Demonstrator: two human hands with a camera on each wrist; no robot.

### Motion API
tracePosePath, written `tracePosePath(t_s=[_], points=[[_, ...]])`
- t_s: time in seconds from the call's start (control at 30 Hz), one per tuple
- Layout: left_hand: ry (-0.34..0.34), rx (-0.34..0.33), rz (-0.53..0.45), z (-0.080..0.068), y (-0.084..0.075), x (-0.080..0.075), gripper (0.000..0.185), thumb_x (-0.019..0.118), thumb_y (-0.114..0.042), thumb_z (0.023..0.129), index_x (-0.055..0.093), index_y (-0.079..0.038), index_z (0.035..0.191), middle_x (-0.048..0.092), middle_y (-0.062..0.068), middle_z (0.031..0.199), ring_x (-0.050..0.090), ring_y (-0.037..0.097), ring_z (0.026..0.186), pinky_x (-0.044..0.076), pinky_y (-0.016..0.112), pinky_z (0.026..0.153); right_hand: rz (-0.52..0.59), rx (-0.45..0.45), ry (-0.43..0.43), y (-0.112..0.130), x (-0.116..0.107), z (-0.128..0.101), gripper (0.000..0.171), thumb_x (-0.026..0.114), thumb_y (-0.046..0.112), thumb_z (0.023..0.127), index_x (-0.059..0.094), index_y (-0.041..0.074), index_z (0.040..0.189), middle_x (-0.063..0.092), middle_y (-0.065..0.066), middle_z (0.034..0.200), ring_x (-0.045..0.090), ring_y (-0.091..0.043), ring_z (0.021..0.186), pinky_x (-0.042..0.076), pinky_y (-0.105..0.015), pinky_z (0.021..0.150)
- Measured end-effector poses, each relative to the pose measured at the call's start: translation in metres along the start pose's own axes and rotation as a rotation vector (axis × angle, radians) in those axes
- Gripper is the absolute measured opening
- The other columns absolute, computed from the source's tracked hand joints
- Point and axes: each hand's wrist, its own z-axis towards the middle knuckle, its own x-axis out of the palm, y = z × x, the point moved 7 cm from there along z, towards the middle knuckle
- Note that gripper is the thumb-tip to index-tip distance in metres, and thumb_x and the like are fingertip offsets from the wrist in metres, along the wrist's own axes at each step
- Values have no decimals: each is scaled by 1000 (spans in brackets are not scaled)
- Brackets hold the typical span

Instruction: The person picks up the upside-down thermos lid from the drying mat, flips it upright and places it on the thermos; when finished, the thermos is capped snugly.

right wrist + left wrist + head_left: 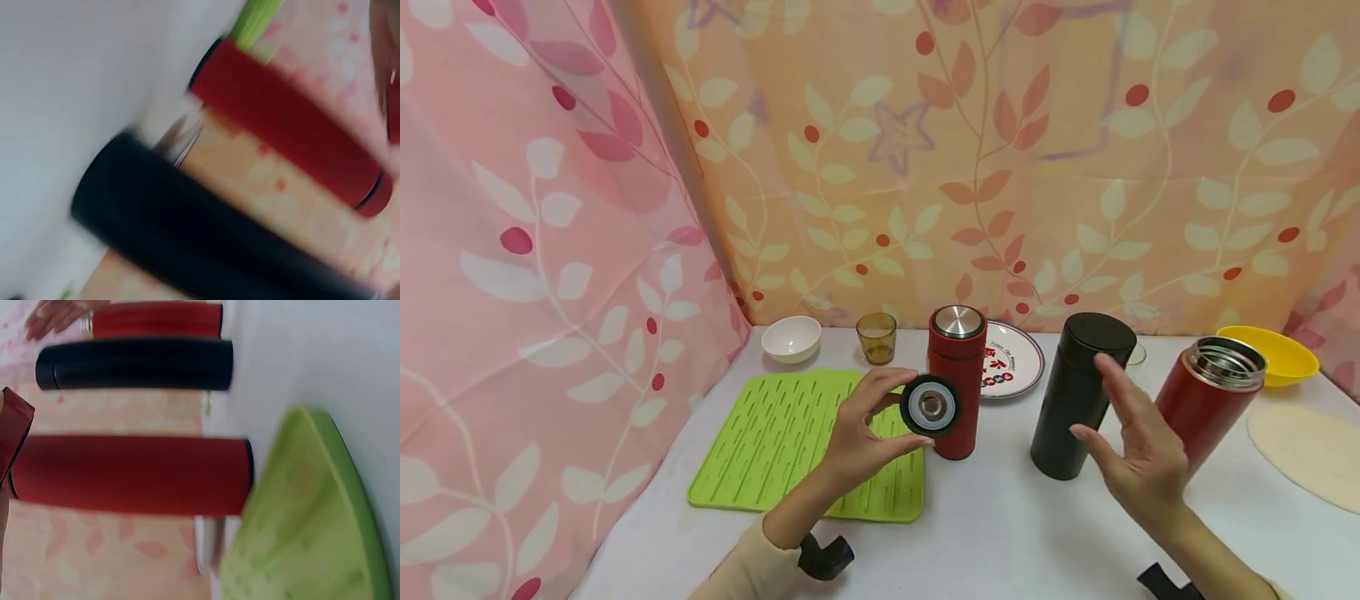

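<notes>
1. The left hand pinches a round black flask lid between thumb and fingertips. The lid is turned on its edge, so its inner side with the white ring and metal centre faces the person; held like this, the inside is easy to look at
2. The lid is in the air, just in front of a closed red flask which stands upright at the edge of the green drying mat
3. The right hand is open with fingers straight and spread, and holds nothing. It hovers between the black flask and the open red flask; it looks near both, but I cannot tell if it touches one
4. The open red flask has no lid and shows its steel mouth, so the lid may belong to it
5. At the back of the white worktop stand a white bowl, an amber glass, a printed plate and a yellow bowl, away from the hands
</notes>
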Motion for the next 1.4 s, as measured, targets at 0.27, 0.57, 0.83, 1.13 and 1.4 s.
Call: tracePosePath(t_s=[0.27,0.57,0.83,1.13,1.4], points=[[95,169,23,9,-24,31,69,83,-9,63,51,-1,124,54,13,122,52,20,113,50,27,89,116,390,397,-6,53,-18,67,63,-12,78,39,4,138,48,-5,138,47,-3,123,42,-13,93],[115,128,-25,11,-22,43,68,81,-6,66,51,0,126,50,14,128,52,21,117,49,27,91,188,529,372,-15,56,-23,49,52,-4,89,40,-1,137,50,20,130,53,5,113,46,-12,85],[173,-335,-352,9,8,50,47,61,-21,88,48,-10,132,55,12,125,59,21,108,49,23,90,212,486,302,-15,50,-23,53,57,-11,83,42,-4,134,52,19,129,53,3,114,45,-13,86],[102,-198,-298,10,1,48,40,67,0,80,58,-1,118,60,16,113,61,22,103,52,28,87,310,440,356,-13,54,-22,55,54,-14,83,39,-5,136,52,7,134,52,-5,119,44,-16,91],[93,104,-120,13,-14,43,41,75,-1,70,63,1,109,60,14,115,56,20,110,50,32,90,343,578,468,-28,58,-28,43,43,12,97,38,1,138,50,18,131,52,2,115,46,-14,87]])
